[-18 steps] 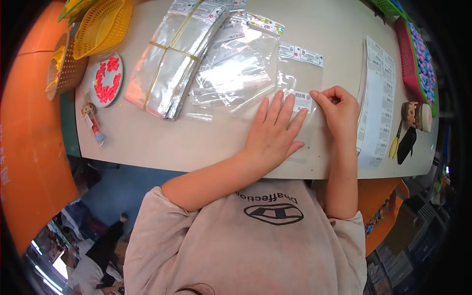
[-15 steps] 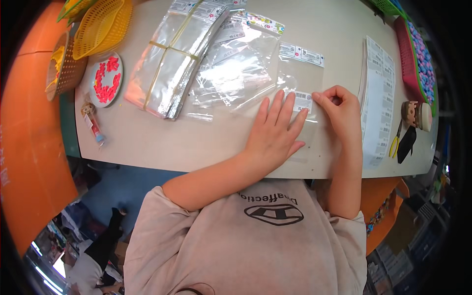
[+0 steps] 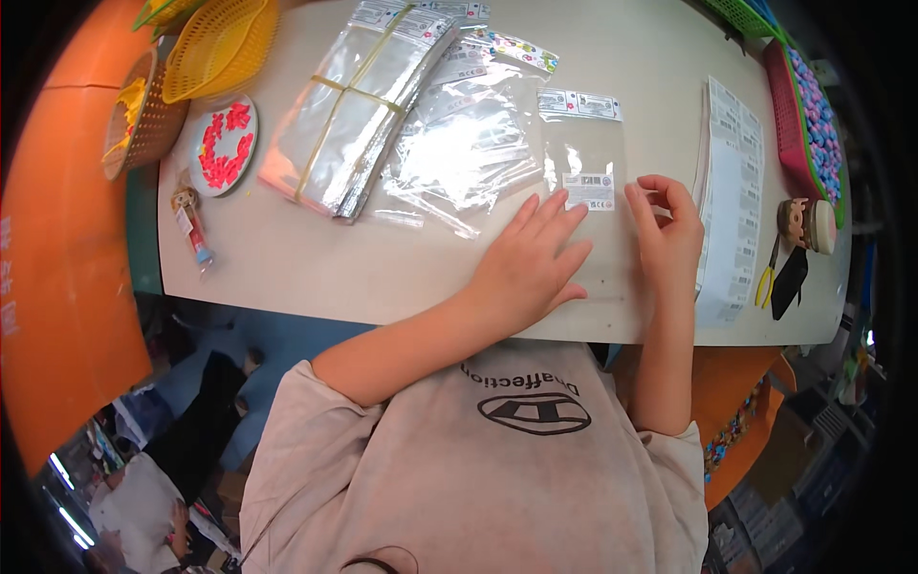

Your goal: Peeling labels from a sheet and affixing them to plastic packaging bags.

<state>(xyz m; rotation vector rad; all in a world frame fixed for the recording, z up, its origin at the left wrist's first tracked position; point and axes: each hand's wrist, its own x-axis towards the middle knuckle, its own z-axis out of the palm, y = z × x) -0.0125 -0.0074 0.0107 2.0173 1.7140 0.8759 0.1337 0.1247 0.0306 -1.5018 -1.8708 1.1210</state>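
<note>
A clear plastic bag (image 3: pixel 574 143) with a printed header lies flat on the table in front of me. Near its lower end sits a white barcode sticker (image 3: pixel 590 191). My left hand (image 3: pixel 535 251) lies with fingers spread at the bag's lower edge, fingertips just below the sticker. To the right of the bag, my right hand (image 3: pixel 669 230) is raised a little, its fingers bent and thumb apart from the index finger, nothing visible between them. Sheets of barcode stickers (image 3: pixel 736 182) lie just beyond that hand. More clear bags (image 3: pixel 464 143) overlap on the left.
A strapped bundle of bags (image 3: pixel 349 124) lies left, beside a white plate (image 3: pixel 204 153) of pink pieces, yellow baskets (image 3: pixel 215 57) and a small wrapped doll (image 3: pixel 191 230). At right are yellow-handled pliers (image 3: pixel 767 282), a brown jar (image 3: pixel 796 225) and a pink basket (image 3: pixel 789 124) of blue-purple pieces.
My right fingers have come off the sticker's right edge and moved right, parting. My left hand has slid down, uncovering the sticker on the bag. The view has shifted slightly.
</note>
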